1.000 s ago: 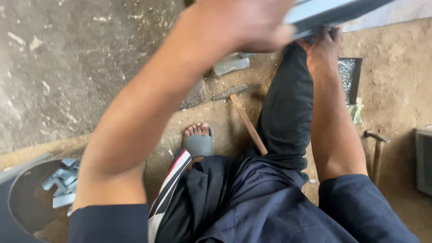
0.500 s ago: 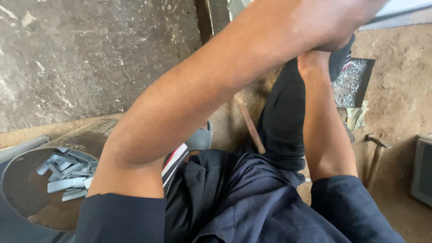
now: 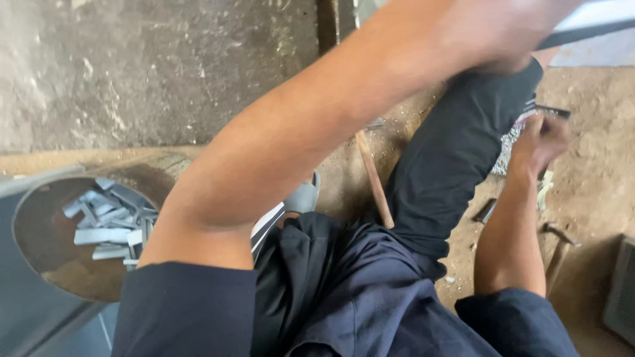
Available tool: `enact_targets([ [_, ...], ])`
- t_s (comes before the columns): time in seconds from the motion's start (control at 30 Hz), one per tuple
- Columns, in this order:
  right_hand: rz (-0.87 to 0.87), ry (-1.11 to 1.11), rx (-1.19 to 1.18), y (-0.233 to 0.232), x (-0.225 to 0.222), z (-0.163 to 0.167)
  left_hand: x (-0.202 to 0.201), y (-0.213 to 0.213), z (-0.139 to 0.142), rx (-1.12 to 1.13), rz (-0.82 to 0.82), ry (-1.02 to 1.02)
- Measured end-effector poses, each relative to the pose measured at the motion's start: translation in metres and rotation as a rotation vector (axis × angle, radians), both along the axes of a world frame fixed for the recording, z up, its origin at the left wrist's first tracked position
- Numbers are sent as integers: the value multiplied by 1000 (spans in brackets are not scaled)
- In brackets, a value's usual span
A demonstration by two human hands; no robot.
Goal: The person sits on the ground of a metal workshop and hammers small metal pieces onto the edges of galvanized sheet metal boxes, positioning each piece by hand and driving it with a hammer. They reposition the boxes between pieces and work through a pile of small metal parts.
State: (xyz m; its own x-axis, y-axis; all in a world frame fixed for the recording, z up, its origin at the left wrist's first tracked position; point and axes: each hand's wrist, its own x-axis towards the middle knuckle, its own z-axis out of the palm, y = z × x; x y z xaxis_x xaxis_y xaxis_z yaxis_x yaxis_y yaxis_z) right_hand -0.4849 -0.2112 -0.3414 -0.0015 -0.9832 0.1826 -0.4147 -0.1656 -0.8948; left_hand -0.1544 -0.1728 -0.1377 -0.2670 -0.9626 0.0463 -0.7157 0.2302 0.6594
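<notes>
Gripping a grey metal strip, left hand raised, blurred

My left hand is smeared by motion blur and cut by the top edge, so I can't tell how it grips the grey metal strip. My right hand is small and turned away (fingers unreadable). The hammer is half hidden behind my forearm.
</notes>
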Motion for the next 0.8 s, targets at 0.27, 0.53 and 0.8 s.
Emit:
enact_targets([
  [0.27, 283, 309, 56, 38, -23, -51, -1, -9, 4, -48, 84, -17],
  [0.53, 143, 670, -49, 30, -34, -44, -2, -10, 0, -38, 93, -17],
  [0.8, -66, 386, 87, 41, -56, -17, -19, -21, -14, 21, 19, -30],
])
